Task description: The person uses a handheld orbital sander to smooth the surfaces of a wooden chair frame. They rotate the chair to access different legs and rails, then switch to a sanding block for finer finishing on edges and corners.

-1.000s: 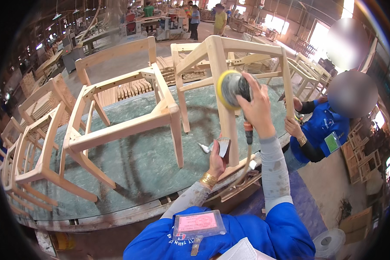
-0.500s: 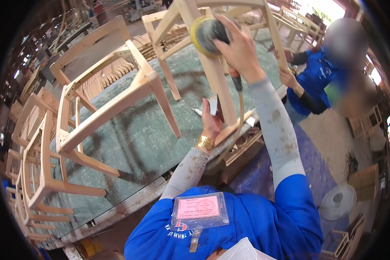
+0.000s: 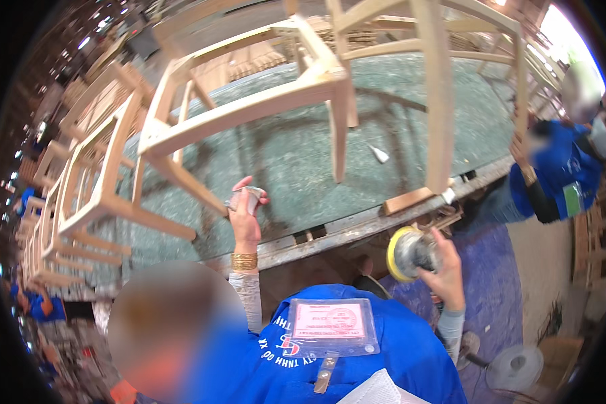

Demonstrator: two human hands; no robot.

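My right hand (image 3: 446, 271) grips a round sander (image 3: 414, 254) with a yellow-rimmed pad, held low in front of the bench edge and away from the wood. In my left hand (image 3: 246, 225) is a small whitish folded sheet (image 3: 250, 194), which looks like sandpaper. This hand is beside the lower leg of an unfinished wooden chair frame (image 3: 242, 116); whether it touches the leg I cannot tell. Another chair's leg (image 3: 439, 101) stands upright to the right, beside a wood block (image 3: 409, 200). A small white pointed tube (image 3: 380, 155) lies between the two chairs.
The green-topped workbench (image 3: 289, 175) carries several chair frames (image 3: 104, 195), lined up to the left. At the right a co-worker in blue (image 3: 559, 178) has a hand at a chair leg. Another person, blurred (image 3: 175, 323), is close on my left. A pale round object (image 3: 515, 369) is at lower right.
My right hand has brought the sander down off the chair leg at the right. My left hand has moved left with its sheet, from that leg to the neighbouring chair. The view has shifted.
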